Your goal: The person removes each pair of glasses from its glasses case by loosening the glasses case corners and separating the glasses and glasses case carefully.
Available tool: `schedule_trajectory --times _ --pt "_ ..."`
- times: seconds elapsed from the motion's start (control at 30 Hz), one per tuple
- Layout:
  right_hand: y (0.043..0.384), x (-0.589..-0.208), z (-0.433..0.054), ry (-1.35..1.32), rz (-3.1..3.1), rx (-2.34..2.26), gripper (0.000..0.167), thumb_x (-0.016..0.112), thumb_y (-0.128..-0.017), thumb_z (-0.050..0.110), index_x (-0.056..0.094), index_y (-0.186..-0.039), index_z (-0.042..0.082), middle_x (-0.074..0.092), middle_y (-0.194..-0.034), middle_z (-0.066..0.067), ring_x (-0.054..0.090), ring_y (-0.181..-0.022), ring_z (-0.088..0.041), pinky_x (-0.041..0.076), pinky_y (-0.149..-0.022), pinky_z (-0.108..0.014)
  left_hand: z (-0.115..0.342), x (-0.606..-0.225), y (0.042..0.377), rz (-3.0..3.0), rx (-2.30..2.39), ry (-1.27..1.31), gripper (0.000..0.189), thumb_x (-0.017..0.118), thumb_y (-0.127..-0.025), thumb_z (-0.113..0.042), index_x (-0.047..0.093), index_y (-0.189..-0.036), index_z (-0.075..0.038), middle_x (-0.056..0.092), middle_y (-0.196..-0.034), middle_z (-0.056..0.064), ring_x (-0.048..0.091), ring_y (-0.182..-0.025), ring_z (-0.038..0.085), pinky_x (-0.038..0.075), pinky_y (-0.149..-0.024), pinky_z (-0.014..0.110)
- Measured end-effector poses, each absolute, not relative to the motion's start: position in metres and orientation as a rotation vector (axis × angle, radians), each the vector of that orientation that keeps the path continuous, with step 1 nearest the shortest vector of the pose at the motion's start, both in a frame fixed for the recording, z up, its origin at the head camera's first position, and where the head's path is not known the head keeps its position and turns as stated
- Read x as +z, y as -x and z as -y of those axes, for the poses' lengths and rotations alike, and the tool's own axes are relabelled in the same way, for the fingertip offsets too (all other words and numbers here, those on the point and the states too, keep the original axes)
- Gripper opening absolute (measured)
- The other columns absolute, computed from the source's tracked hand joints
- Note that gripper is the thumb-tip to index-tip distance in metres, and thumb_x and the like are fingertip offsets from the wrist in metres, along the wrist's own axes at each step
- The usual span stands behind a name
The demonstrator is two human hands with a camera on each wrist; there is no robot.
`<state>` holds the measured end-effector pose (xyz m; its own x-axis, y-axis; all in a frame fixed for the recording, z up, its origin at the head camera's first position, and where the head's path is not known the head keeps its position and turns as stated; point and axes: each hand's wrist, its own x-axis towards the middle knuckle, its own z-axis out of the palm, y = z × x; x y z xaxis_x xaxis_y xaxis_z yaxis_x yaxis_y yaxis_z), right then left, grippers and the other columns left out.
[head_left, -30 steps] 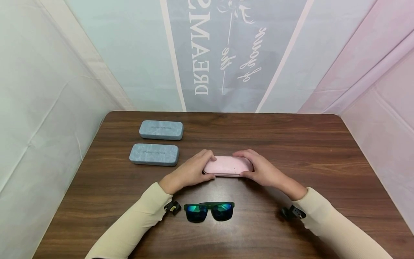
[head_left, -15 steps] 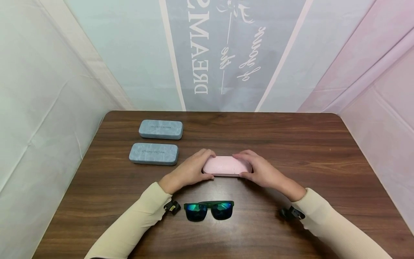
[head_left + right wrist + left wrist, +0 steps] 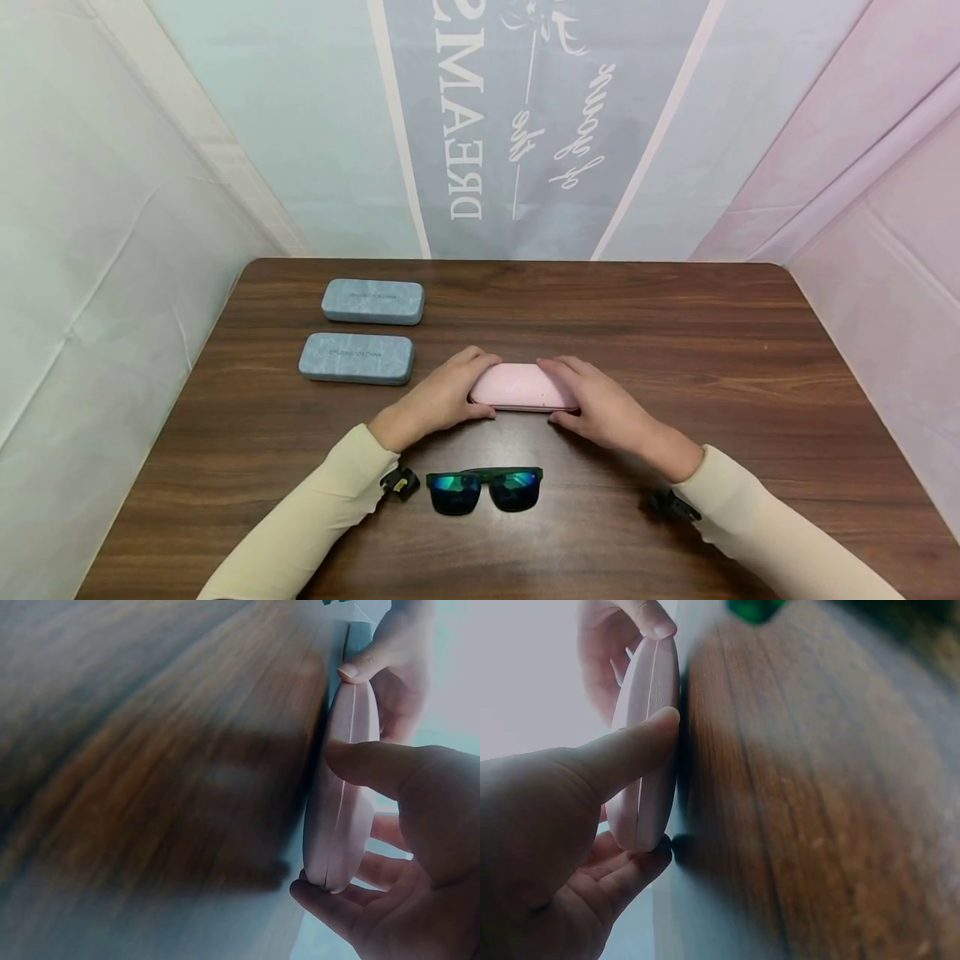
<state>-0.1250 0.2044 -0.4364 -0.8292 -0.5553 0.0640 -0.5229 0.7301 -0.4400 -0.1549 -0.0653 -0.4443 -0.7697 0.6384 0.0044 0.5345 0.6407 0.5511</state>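
Observation:
A pink glasses case [image 3: 517, 387], its lid closed, sits on the table between both hands. My left hand [image 3: 438, 392] grips its left end, thumb along the near side and fingers over the far side. The right hand [image 3: 606, 408] holds the other end in the same way. In the left wrist view, the left thumb lies across the seam of the glasses case [image 3: 646, 742]. The right wrist view has the right thumb pressed on the near side of the glasses case [image 3: 343, 802]. Nearer the body lie dark sunglasses [image 3: 485, 490] with blue-green mirrored lenses.
Two blue-grey glasses cases, a rear one [image 3: 372, 302] and a front one [image 3: 356, 358], lie closed at the back left of the wooden table [image 3: 712, 350]. A printed curtain [image 3: 547, 225] hangs behind the table's far edge.
My right hand has shifted a little left and nearer along the pink glasses case, covering more of its right end. The left hand, sunglasses and blue-grey cases stay put.

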Motion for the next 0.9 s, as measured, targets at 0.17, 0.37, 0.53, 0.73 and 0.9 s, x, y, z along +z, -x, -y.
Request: schedule_trajectory --times 0.17,0.37,0.53,0.73,0.9 --pt "0.1238 -0.4389 -0.2038 0.907 -2.886 -0.642 0.072 0.083 -0.086 0.014 0.048 -0.148 0.003 0.056 -0.138 -0.017 0.057 -0.125 -0.033 0.048 -0.101 -0.051 0.0649 -0.4442 0.1544 -2.673 0.793 -0.985 0.068 0.084 -0.087 -0.024 0.053 -0.144 -0.005 0.056 -0.128 0.009 0.055 -0.117 0.022 0.047 -0.101 0.038" --pt "0.1238 -0.4387 -0.2034 0.905 -2.89 -0.655 0.071 0.084 -0.086 0.014 0.049 -0.147 0.004 0.056 -0.139 -0.017 0.056 -0.126 -0.034 0.048 -0.101 -0.052 0.0634 -0.4423 0.1535 -2.679 0.775 -0.961 0.066 0.084 -0.087 -0.024 0.054 -0.142 -0.004 0.056 -0.127 0.009 0.055 -0.117 0.022 0.047 -0.101 0.038" --pt "0.125 -0.438 -0.2041 0.893 -2.883 -0.674 0.07 0.084 -0.086 0.013 0.051 -0.147 0.004 0.057 -0.139 -0.017 0.056 -0.126 -0.034 0.048 -0.101 -0.052 0.0621 -0.4428 0.1534 -2.685 0.761 -0.956 0.066 0.083 -0.088 -0.026 0.054 -0.142 -0.005 0.055 -0.128 0.008 0.055 -0.117 0.021 0.047 -0.101 0.037" --pt "0.126 -0.438 -0.2051 0.877 -2.876 -0.69 0.069 0.084 -0.086 0.012 0.052 -0.146 0.004 0.057 -0.139 -0.016 0.056 -0.127 -0.033 0.048 -0.101 -0.053 0.0616 -0.444 0.1539 -2.688 0.767 -0.958 0.066 0.083 -0.087 -0.026 0.054 -0.142 -0.005 0.056 -0.127 0.008 0.055 -0.116 0.02 0.048 -0.1 0.036" --pt "0.1264 -0.4368 -0.2064 0.869 -2.867 -0.707 0.068 0.084 -0.086 0.011 0.052 -0.146 0.004 0.057 -0.139 -0.016 0.056 -0.127 -0.034 0.047 -0.101 -0.053 0.0604 -0.4444 0.1549 -2.682 0.747 -0.958 0.066 0.083 -0.088 -0.027 0.054 -0.143 -0.006 0.055 -0.126 0.007 0.054 -0.114 0.019 0.048 -0.098 0.036"
